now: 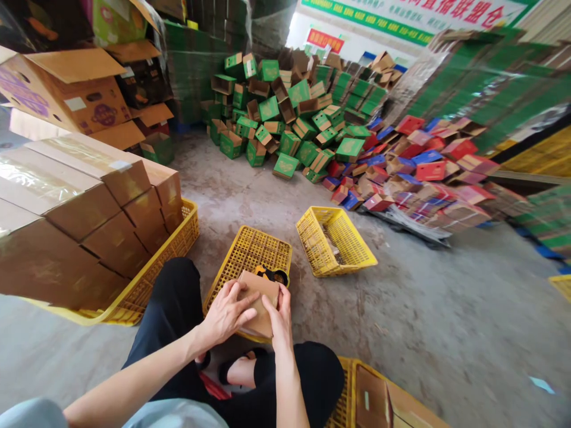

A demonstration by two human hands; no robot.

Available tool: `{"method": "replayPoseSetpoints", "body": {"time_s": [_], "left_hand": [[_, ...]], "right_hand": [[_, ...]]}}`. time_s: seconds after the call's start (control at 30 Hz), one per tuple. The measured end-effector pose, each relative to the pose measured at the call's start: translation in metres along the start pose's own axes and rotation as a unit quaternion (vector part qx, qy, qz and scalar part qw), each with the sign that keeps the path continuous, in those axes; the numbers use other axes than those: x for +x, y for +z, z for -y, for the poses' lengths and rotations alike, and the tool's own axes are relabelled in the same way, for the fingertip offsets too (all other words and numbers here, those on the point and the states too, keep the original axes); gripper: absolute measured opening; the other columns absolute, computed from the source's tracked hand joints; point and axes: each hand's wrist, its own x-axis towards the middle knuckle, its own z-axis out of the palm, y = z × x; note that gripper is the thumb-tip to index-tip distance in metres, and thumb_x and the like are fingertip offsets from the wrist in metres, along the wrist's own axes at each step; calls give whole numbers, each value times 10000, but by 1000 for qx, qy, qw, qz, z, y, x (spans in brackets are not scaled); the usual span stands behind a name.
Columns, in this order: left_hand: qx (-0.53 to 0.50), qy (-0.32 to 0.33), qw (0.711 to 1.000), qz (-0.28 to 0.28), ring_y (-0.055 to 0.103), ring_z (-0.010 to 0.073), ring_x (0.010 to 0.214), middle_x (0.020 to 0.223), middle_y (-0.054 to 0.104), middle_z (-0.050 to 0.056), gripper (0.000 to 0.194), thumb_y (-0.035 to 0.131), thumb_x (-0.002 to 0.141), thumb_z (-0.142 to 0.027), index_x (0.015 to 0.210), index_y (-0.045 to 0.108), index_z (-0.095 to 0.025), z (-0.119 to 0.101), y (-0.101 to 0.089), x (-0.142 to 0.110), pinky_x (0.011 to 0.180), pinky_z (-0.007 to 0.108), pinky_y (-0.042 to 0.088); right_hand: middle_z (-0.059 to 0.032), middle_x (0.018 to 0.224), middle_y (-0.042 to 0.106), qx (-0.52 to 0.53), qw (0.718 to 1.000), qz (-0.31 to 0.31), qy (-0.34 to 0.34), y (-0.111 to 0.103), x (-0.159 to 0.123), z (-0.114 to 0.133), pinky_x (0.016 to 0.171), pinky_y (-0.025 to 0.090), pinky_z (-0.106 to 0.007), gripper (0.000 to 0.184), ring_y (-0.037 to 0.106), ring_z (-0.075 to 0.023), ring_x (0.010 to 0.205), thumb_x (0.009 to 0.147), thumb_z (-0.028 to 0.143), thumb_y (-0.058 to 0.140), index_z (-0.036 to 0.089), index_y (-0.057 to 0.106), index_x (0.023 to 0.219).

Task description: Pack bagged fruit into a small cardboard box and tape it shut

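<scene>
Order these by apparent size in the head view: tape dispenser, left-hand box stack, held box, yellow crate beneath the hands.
Box stack
Yellow crate
Held box
Tape dispenser, as far as it shows

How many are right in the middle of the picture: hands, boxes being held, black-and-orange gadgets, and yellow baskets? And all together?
Hands: 2, left hand and right hand
Held boxes: 1, a small brown box
Black-and-orange gadget: 1
Yellow baskets: 2, near basket and open basket
Total: 6
</scene>
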Motion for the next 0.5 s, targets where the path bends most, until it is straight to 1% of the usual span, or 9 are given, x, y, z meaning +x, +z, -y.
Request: {"method": "replayPoseSetpoints", "body": {"time_s": [0.07,0.1,0.2,0.27,0.37,0.43,0.5], "left_hand": [[-7,-12,1000,-13,446,327,1272,1374,536,103,511,468,1030,-569,1496,549,-377,0,4,-3,1127,521,422],[-11,-20,1000,-19,432,331,1294,1431,509,96,504,466,1034,-559,1501,542,-382,-1,6,-5,1137,532,413],[-29,-47,998,-31,364,353,1390,1620,349,69,488,456,1047,-524,1504,538,-374,-4,13,-7,1169,577,377],[-47,-60,997,-33,299,365,1460,1685,253,52,490,448,1052,-510,1512,530,-362,-3,18,-5,1195,594,342],[-79,-71,994,-26,207,383,1530,1710,211,68,556,476,1035,-533,1547,491,-314,6,22,4,1233,593,283],[-104,-75,992,-12,180,406,1544,1714,200,93,625,523,1004,-571,1556,482,-280,16,21,15,1240,597,258],[-133,-80,988,14,215,419,1536,1701,232,114,676,589,955,-614,1539,506,-283,26,18,29,1231,601,265]], "right_hand": [[-141,1428,634,47,998,7,49,0,1,2,992,569,-437,722,663,-288,1233,829,524,718,235,468,1441],[-142,1420,641,61,996,5,58,0,2,3,994,566,-444,703,663,-290,1232,832,529,710,233,481,1428],[-137,1349,691,88,994,-9,59,-2,4,4,993,560,-460,639,680,-296,1197,834,528,703,224,547,1374],[-130,1308,716,96,994,-11,55,-4,5,5,987,559,-464,611,689,-298,1177,827,525,708,221,583,1343],[-131,1307,719,89,995,2,55,-8,6,9,992,557,-455,592,689,-298,1183,838,539,696,216,604,1326],[-133,1311,717,69,996,13,53,-10,7,11,996,556,-448,597,686,-298,1193,846,560,686,212,611,1326],[-130,1309,719,52,997,20,48,-12,9,12,997,559,-445,606,685,-298,1197,850,582,679,210,624,1325]]}}
